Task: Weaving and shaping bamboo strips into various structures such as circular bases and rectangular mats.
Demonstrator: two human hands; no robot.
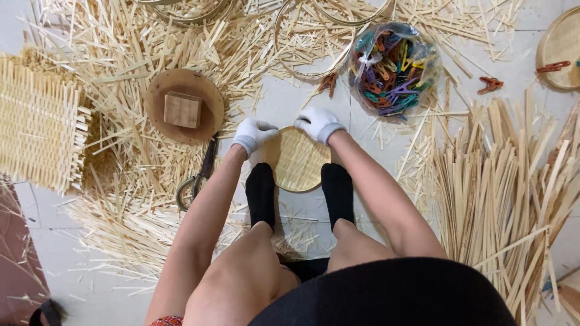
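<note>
The floor [302,96] is pale, smooth tile with faint joint lines. Loose bamboo strips [121,54] cover most of it in a dense scatter. A woven mat [39,124] lies at the left edge. Long bundled slats [507,199] lie at the right. A dark reddish surface [15,253] borders the lower left corner. Lighting is even and diffuse.

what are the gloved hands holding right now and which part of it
Both white-gloved hands, left and right, grip the round woven bamboo tray at its upper rim, one on each side.
</note>
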